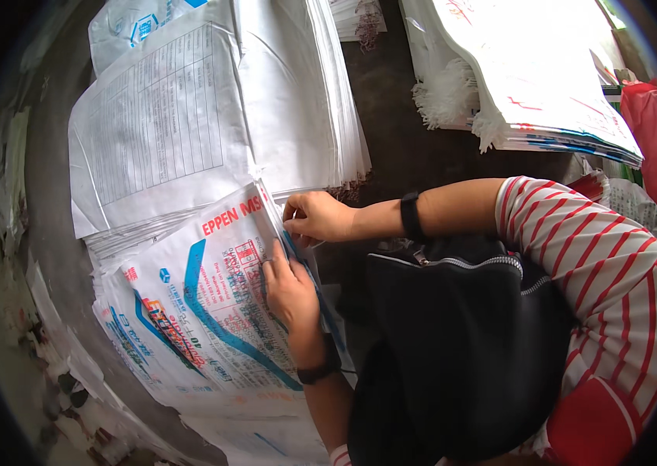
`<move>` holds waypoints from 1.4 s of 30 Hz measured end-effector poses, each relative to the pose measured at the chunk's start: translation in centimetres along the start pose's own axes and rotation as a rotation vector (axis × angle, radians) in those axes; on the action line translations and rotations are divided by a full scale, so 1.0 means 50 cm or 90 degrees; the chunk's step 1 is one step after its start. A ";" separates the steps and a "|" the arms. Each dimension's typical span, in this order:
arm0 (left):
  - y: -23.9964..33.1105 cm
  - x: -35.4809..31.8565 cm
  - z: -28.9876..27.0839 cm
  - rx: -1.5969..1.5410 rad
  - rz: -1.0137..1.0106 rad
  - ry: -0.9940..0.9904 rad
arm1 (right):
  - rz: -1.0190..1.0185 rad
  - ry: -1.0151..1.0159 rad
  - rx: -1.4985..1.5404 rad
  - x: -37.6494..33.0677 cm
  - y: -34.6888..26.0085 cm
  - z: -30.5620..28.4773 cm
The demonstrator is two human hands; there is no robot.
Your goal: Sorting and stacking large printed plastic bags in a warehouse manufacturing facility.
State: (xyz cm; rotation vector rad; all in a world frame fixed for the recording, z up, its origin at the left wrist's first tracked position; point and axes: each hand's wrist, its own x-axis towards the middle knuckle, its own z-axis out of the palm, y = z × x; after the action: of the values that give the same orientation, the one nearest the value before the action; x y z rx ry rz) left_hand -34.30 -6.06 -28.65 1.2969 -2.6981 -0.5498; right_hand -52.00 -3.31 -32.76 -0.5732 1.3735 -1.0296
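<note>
A white woven plastic sack (227, 311) with red and blue print lies slanted on top of a stack of similar sacks. My left hand (292, 293) rests on its right-hand edge, index finger stretched along the edge and the other fingers slightly bent. Just above it, my right hand (321, 217) is closed in a pinch at the sack's upper right corner. What exactly lies between those fingertips is partly hidden. Beyond the hands, a tall pile of plain white sacks (290, 101) with a printed table on the top one adjoins the printed sack.
Another stack of white sacks (530, 70) with frayed thread ends stands at the upper right. Red material (653, 128) hangs at the far right. A black zippered bag or garment (460, 334) covers the lower middle, close to my arms. Scraps (72, 404) lie at the lower left.
</note>
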 end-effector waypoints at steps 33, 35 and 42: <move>-0.087 -0.158 -0.145 0.070 -0.078 0.018 | 0.017 -0.076 -0.019 -0.026 0.004 0.009; -0.109 -0.164 -0.046 0.142 -0.059 0.036 | -0.018 -0.068 -0.018 -0.029 0.001 0.016; -0.072 -0.153 0.018 0.217 -0.012 0.062 | -0.023 -0.043 -0.080 -0.026 0.016 0.030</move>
State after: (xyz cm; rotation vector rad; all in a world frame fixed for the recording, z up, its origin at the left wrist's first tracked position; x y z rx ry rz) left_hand -27.02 -1.97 -30.30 1.3812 -2.7832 -0.0224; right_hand -50.21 -2.16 -32.49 -0.7227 1.3795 -0.9489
